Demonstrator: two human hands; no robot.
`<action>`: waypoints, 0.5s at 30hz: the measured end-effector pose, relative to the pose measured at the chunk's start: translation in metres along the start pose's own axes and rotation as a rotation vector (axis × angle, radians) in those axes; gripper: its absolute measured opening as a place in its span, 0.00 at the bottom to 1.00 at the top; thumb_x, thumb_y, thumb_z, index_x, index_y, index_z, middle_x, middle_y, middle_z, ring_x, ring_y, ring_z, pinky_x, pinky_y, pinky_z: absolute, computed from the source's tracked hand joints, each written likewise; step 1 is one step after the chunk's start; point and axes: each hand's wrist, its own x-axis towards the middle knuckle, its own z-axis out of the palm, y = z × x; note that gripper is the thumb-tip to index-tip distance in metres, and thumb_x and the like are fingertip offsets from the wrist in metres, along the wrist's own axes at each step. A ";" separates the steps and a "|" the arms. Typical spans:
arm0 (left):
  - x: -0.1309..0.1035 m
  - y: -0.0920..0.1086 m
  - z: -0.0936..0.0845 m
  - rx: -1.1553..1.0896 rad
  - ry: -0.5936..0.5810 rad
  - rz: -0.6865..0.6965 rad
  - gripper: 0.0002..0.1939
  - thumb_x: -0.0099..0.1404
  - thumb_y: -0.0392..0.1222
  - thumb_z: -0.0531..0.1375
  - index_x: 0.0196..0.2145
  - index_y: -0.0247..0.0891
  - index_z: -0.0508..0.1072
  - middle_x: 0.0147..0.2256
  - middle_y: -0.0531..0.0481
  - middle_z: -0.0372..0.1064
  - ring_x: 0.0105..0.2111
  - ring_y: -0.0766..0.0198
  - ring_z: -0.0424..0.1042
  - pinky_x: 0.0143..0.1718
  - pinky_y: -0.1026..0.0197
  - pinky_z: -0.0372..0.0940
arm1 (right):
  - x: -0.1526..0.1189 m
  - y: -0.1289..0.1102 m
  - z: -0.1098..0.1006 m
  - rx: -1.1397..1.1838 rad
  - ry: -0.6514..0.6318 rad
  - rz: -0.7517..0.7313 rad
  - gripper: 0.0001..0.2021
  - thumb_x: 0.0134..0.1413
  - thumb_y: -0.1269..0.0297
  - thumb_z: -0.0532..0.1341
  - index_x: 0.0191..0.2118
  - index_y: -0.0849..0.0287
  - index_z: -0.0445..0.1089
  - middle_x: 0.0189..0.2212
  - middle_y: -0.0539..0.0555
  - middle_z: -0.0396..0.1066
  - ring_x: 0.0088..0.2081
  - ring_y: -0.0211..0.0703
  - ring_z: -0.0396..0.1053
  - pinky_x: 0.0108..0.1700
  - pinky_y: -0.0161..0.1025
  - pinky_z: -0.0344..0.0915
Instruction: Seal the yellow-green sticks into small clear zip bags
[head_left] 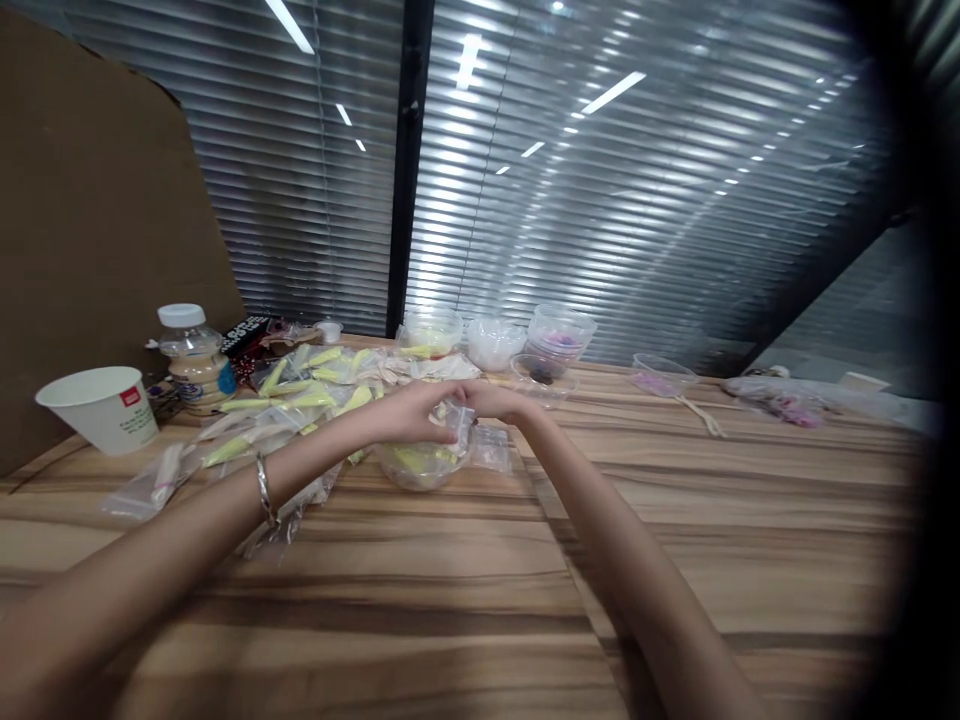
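Near the middle of the table stands a round clear plastic bowl (pixel 422 472) with yellow pieces inside. Above its right side is a small clear plastic bag (pixel 459 422), with something pale in it that I cannot make out. My left hand (pixel 411 412) is closed on the bag's left side, thumb below and fingers above. My right hand (pixel 491 400) bends down over the bag's right edge, its fingertips closed there and partly hidden. Another clear bag (pixel 491 450) lies flat on the table just right of the bowl.
Clear bags with yellow pieces (pixel 300 400) spread left of the bowl. A paper cup (pixel 105 415) and a white-capped bottle (pixel 191 360) stand farther left, by a cardboard panel (pixel 97 220). Plastic tubs (pixel 559 335) line the back; a shallow clear container (pixel 664 375) and wooden sticks (pixel 701 417) lie right.
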 end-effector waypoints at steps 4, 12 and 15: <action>0.000 0.005 0.010 0.244 -0.024 0.004 0.26 0.52 0.49 0.56 0.50 0.45 0.63 0.46 0.49 0.64 0.37 0.67 0.65 0.31 0.69 0.54 | 0.004 0.010 0.002 0.215 -0.047 0.008 0.16 0.36 0.75 0.52 0.37 0.60 0.62 0.28 0.50 0.61 0.24 0.33 0.57 0.21 0.30 0.56; -0.002 0.010 0.018 0.368 -0.119 0.094 0.19 0.61 0.46 0.46 0.45 0.40 0.66 0.46 0.46 0.64 0.44 0.65 0.63 0.45 0.63 0.59 | 0.009 0.016 0.002 0.241 -0.074 0.072 0.17 0.50 0.62 0.57 0.46 0.59 0.61 0.24 0.49 0.61 0.21 0.31 0.58 0.20 0.28 0.56; -0.009 0.004 0.018 0.304 -0.071 0.112 0.23 0.63 0.52 0.39 0.42 0.40 0.67 0.47 0.48 0.61 0.47 0.65 0.60 0.50 0.61 0.56 | 0.013 0.021 -0.001 0.200 0.042 0.063 0.17 0.56 0.55 0.52 0.46 0.62 0.63 0.32 0.55 0.66 0.29 0.36 0.65 0.30 0.32 0.64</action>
